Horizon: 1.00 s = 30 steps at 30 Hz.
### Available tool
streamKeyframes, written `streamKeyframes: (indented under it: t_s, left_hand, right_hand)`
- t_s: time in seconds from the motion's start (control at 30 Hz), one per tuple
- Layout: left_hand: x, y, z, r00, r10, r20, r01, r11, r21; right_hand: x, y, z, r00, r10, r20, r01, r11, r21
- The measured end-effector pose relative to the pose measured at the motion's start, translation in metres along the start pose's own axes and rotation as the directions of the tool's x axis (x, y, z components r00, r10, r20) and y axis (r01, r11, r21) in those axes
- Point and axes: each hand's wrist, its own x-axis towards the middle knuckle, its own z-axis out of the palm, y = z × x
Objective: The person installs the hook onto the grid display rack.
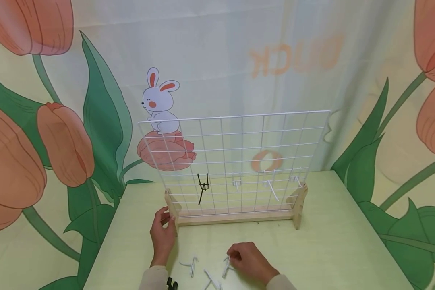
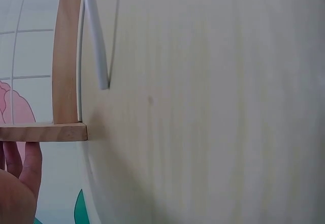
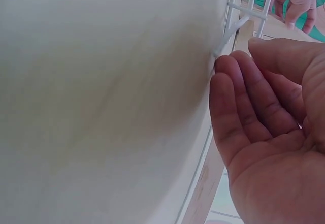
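Observation:
A white wire grid rack [image 1: 232, 163] stands upright in a wooden base [image 1: 235, 217] on the pale table. At its left end, my left hand [image 1: 163, 237] touches the outer side of the wooden leg [image 2: 43, 132], fingertips resting against it in the left wrist view. My right hand [image 1: 251, 262] is low over the table, fingers loosely bent. Its fingertips are right at a white wire hook [image 1: 225, 270]; in the right wrist view this hook [image 3: 247, 10] shows just past them, and the thumb stands apart from the fingers.
Two more white hooks, one on the left [image 1: 193, 266] and one in the middle [image 1: 213, 278], lie near the front. Black clips [image 1: 172, 284] sit at the bottom edge. On the grid hang a black hook [image 1: 203, 187] and several white hooks [image 1: 270, 185]. A printed curtain [image 1: 217, 60] backs the table.

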Motion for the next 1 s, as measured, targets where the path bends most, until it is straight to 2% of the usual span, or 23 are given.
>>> streamKeyframes:
  t_s: [0.23,0.37,0.63,1.0]
  left_hand:
    - [-0.001,0.003,0.001,1.000,0.011,-0.005,-0.011,1.000,-0.016]
    - [-0.002,0.004,0.000,1.000,0.014,-0.008,-0.014,1.000,-0.021]
    - [-0.003,0.004,-0.001,1.000,0.019,-0.014,-0.020,1.000,-0.013]
    - [-0.001,0.000,0.000,1.000,0.018,-0.002,-0.018,1.000,-0.025]
  right_hand:
    - [-0.002,-0.001,0.001,0.999,-0.012,-0.030,0.011,0.999,-0.047]
    - [-0.008,-0.002,0.001,0.999,0.017,-0.033,-0.019,0.998,-0.061]
    - [-0.017,-0.008,0.001,0.996,0.092,0.006,-0.092,0.995,-0.031]
    - [-0.023,-0.008,0.005,0.996,0.069,0.050,-0.065,0.995,-0.081]
